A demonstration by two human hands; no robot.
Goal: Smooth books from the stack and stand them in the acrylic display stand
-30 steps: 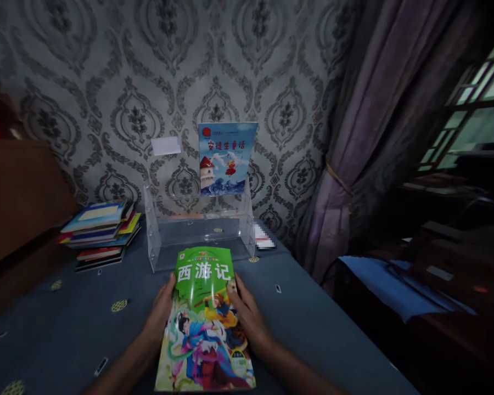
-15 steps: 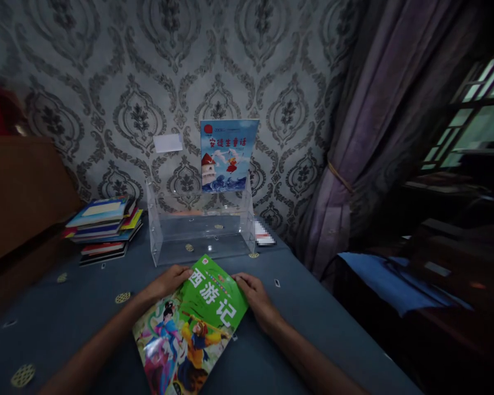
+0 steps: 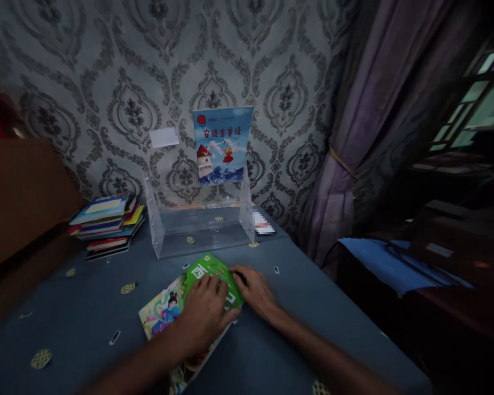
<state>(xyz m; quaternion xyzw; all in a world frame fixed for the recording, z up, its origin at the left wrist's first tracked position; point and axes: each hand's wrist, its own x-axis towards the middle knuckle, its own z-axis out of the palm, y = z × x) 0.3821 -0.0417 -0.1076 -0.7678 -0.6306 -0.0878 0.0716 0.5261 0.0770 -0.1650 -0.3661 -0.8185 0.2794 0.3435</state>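
Note:
A picture book (image 3: pixel 160 315) with a green top and cartoon figures lies at a slant on the table in front of me. My left hand (image 3: pixel 208 307) rests on its cover with the fingers stretched out, hiding part of the title. At the book's right edge, the curled fingers of my right hand (image 3: pixel 253 291) hold the corner. Behind the book stands a clear acrylic display rack (image 3: pixel 201 236) with tiers. One blue picture book (image 3: pixel 223 145) leans upright on the right of its back level.
To the left of the rack is a stack of books (image 3: pixel 107 222). A white label (image 3: pixel 163 137) is at the rack's upper left. A brown box-like piece (image 3: pixel 20 192) borders the far left. Patterned wallpaper and a tied purple curtain (image 3: pixel 340 214) close off the back and right.
My left hand has moved from the book's upper left edge onto the middle of its cover. The book has come down flatter on the table, while my right hand stays at its right edge.

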